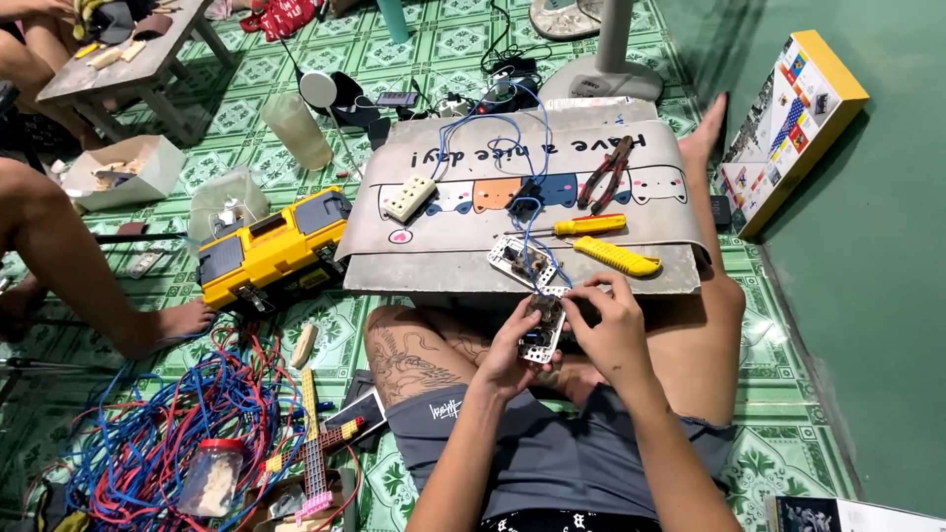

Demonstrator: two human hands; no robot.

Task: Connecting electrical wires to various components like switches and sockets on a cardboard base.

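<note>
Both hands, left point(512, 350) and right point(613, 330), fingers closed around small white plastic socket module point(541, 330), steadying it above lap.

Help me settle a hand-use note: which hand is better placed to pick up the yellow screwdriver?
Probably the right hand: it lies nearer the yellow screwdriver, while the left hand cradles the small socket module from below.

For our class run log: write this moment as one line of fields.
left hand: holds socket module | right hand: fingers on its top edge | blue wire: runs to mat | screwdrivers: on mat, untouched
</note>
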